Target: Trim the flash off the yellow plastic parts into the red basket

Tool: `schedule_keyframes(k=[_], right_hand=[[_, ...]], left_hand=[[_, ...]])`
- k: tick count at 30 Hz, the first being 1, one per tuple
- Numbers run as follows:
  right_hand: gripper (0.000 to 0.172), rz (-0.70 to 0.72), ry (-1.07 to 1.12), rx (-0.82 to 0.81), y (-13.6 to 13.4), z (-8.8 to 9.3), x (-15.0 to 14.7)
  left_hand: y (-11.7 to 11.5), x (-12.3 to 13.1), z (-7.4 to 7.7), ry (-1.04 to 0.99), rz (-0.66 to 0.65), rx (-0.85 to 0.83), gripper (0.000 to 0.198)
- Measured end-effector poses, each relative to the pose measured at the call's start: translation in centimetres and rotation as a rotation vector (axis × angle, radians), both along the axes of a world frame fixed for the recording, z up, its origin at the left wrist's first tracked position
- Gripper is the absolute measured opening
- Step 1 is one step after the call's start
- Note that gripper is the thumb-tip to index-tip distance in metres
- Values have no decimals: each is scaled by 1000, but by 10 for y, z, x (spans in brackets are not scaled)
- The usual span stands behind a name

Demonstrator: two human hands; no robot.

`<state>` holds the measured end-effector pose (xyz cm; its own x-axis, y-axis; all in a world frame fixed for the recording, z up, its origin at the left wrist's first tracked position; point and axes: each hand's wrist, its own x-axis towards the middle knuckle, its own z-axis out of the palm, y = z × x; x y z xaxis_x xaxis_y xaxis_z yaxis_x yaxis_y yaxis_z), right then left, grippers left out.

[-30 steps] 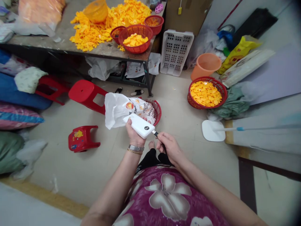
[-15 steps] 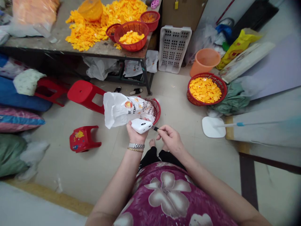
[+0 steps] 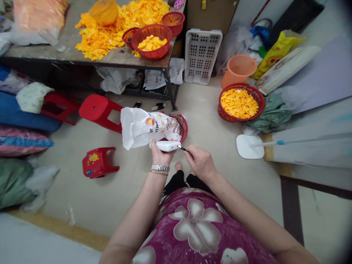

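My left hand (image 3: 162, 156) is closed around a slim white power bank (image 3: 167, 146), its narrow edge turned up toward me. Small dark openings show along that edge. A short black plug (image 3: 182, 148) is pinched between the thumb and fingers of my right hand (image 3: 199, 161). The plug's tip is at the right end of the power bank; whether it sits inside a port I cannot tell. Just beyond my hands, a white printed plastic bag (image 3: 140, 126) lies across a red basket (image 3: 183, 128) on the floor.
A red stool (image 3: 100, 112) and a small red step stool (image 3: 99, 163) stand to the left. Ahead is a workbench (image 3: 70, 36) with yellow pieces and red baskets. On the right are a basket of yellow pieces (image 3: 239, 102), an orange bucket (image 3: 242, 66) and a white flat-headed mop (image 3: 249, 147).
The power bank has tilted, so its edge rather than its broad face shows. My right hand has shifted slightly right with the plug, and its fingers are more curled.
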<state>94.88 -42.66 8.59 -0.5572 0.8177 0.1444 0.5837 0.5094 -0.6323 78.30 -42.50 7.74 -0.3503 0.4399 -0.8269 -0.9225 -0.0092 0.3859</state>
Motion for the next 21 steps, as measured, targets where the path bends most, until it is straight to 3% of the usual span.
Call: schedule_keyframes(k=[11, 21], right_hand=[[23, 87, -73, 203, -3, -10, 2], [22, 194, -92, 325, 1, -4, 5]], left_hand=[[-7, 0, -2, -13, -47, -67, 49], [-10, 0, 0, 21, -60, -101, 38]])
